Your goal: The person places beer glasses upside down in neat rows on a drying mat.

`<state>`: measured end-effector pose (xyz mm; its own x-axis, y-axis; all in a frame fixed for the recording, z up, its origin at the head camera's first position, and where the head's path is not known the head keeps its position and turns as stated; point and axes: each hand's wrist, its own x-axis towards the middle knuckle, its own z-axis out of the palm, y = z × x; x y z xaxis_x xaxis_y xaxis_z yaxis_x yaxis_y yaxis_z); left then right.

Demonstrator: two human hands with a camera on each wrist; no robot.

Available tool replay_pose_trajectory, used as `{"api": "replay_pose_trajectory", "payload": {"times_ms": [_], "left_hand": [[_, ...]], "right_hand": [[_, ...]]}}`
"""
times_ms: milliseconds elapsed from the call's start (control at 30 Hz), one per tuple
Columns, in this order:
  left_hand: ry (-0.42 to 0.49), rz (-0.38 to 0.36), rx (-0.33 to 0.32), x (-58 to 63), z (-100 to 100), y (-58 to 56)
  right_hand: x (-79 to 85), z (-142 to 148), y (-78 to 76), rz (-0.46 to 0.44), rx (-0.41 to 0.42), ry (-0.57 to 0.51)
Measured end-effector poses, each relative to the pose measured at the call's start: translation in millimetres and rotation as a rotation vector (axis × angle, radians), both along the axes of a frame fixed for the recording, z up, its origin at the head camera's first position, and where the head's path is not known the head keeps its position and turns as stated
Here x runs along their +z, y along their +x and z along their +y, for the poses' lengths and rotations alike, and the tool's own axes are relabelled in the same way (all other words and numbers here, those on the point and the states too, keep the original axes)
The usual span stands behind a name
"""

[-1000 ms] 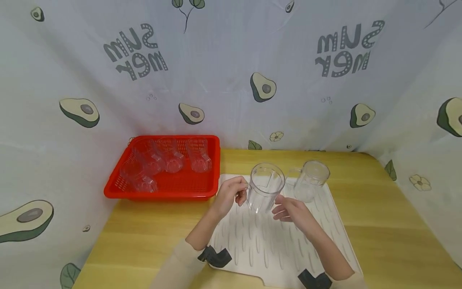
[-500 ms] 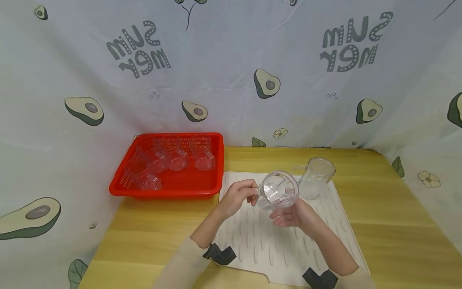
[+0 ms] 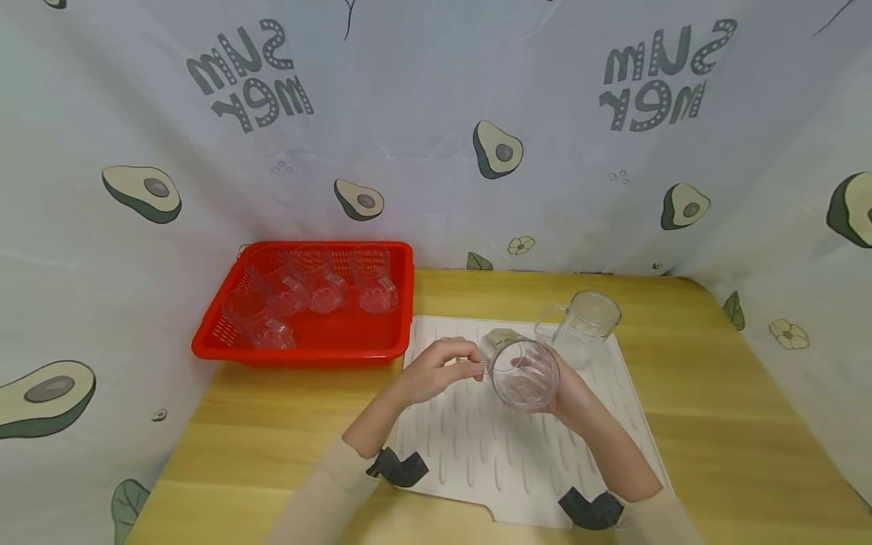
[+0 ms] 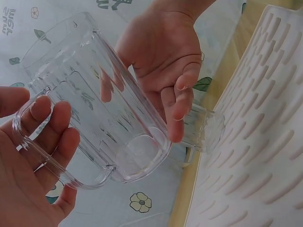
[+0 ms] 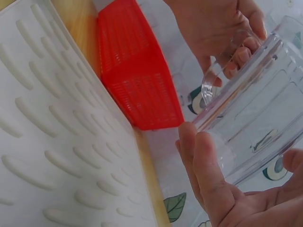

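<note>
A clear mug [image 3: 524, 376] is held in the air above a white ridged mat, tilted so its mouth faces the person in the head view. My left hand [image 3: 439, 371] grips its handle, the fingers passing through the loop in the left wrist view. My right hand [image 3: 571, 390] is at the mug's other side, with fairly straight fingers [image 5: 208, 175] by the base and the thumb along the side. Part of the right hand shows through the clear wall. Behind it, a second clear mug [image 3: 589, 322] stands on the mat, its handle pointing left.
The white mat [image 3: 470, 462] lies on a wooden table [image 3: 736, 424]. At the back left, a red basket [image 3: 347, 344] holds several clear mugs lying on their sides. A patterned curtain [image 3: 422, 91] hangs behind the table.
The held mug has tipped from nearly upright, its mouth turning toward the person, and moved slightly right. My right hand has come closer in against the mug's side.
</note>
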<state>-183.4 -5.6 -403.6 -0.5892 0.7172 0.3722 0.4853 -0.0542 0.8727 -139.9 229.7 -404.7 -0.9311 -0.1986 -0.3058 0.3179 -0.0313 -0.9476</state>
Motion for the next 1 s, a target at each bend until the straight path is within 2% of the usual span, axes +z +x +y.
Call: {"api": "replay_pose_trajectory", "payload": {"times_ms": [133,233,400,667,1000], "left_hand": [[-0.009,0.062,-0.01,1.2,-3,-2.6],[-0.015,0.112,-0.017,1.9,-4,-3.2],[-0.051,0.206,0.011,1.9,-5,-2.4],[-0.201,0.306,0.078,4.5,-5,5.3],[-0.34,0.421,0.089,5.4,-4,10.1]], "right_hand": [[3.0,3,-3.3,-0.01,0.031,-0.019],[2.2,5,-5.1,0.015,0.074,-0.02],[1.8,8,-10.1,0.054,0.14,0.011],[8.5,14,-10.5,0.067,0.079,0.01],[11.9,10,-7.3,0.046,0.034,0.061]]}}
